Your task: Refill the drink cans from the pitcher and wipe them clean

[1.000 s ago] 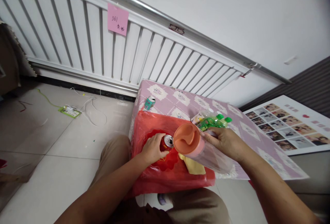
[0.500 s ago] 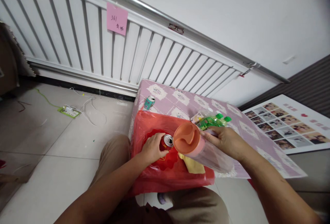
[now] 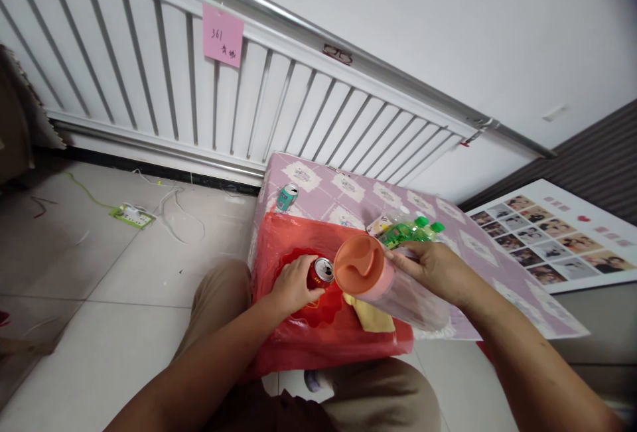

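My left hand (image 3: 296, 285) is wrapped round a red drink can (image 3: 321, 275), its top opened, over a red scalloped plate (image 3: 326, 312). In my right hand (image 3: 435, 271) is a clear plastic pitcher (image 3: 415, 302) with an orange lid (image 3: 359, 265). The pitcher is tilted, its lid end towards the can's mouth. Whether the lid touches the can I cannot tell, nor can I make out any liquid flowing. A yellow cloth (image 3: 373, 316) lies beneath the pitcher's lid end, on a red plastic sheet (image 3: 358, 349).
The table's patterned purple cloth (image 3: 343, 186) holds a teal can (image 3: 287, 198) at the far left and several green-capped bottles (image 3: 408, 229) behind my right hand. A white radiator (image 3: 279, 100) borders the table's back. A power strip (image 3: 132, 216) with cables lies on the floor.
The view has shifted very slightly. Both hands keep their grips, and the pitcher and can stay in nearly the same place.
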The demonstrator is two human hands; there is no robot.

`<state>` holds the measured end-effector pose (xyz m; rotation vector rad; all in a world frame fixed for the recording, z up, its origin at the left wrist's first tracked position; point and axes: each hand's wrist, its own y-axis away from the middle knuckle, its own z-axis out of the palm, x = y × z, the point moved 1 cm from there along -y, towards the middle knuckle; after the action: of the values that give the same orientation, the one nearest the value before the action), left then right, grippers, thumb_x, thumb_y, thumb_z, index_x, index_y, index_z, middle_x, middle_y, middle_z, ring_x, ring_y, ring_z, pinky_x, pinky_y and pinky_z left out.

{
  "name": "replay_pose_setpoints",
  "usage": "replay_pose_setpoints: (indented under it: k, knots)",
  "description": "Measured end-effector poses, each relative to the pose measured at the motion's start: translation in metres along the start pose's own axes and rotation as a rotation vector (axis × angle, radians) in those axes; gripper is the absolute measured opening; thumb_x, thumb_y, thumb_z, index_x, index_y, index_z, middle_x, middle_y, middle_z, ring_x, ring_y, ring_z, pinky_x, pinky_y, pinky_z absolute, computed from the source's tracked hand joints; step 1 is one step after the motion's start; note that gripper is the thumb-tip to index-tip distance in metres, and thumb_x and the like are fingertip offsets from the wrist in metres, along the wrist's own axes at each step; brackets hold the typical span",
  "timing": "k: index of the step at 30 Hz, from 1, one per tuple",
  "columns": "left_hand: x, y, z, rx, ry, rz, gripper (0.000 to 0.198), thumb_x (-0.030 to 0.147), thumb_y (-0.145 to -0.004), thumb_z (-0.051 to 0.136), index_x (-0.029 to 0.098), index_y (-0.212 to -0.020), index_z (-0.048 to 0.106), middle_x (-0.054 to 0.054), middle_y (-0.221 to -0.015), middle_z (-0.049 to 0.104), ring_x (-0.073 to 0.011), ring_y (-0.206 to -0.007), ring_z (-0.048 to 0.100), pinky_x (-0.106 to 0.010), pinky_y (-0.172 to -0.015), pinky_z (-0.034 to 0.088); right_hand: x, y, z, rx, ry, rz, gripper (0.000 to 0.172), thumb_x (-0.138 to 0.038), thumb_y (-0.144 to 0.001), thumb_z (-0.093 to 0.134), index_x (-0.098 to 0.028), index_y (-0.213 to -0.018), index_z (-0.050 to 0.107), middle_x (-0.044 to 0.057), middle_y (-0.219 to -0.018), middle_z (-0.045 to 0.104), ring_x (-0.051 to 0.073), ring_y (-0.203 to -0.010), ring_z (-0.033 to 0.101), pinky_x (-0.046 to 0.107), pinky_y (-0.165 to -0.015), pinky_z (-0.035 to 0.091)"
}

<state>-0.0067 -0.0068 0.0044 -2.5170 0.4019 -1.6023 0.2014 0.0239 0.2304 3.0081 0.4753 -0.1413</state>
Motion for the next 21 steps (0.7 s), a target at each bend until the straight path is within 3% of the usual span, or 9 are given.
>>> replay_pose_setpoints:
  k: [21]
  knots:
    - [-0.0016, 0.0007, 0.0013, 0.005, -0.023, 0.009, 0.071, 0.026, -0.07, 0.081, 0.023, -0.132, 0.047, -0.01, -0.135, 0.06, -0.0305, -0.124, 0.058, -0.048, -0.106, 0.047, -0.0032, 0.0009, -0.0015, -0.016, 0.001, 0.018, 0.063, -0.078, -0.084, 0.036, -0.023, -0.059, 0.051, 0.0, -0.054, 0.051, 0.016, -0.054, 0.047, 0.031, -0.054, 0.038]
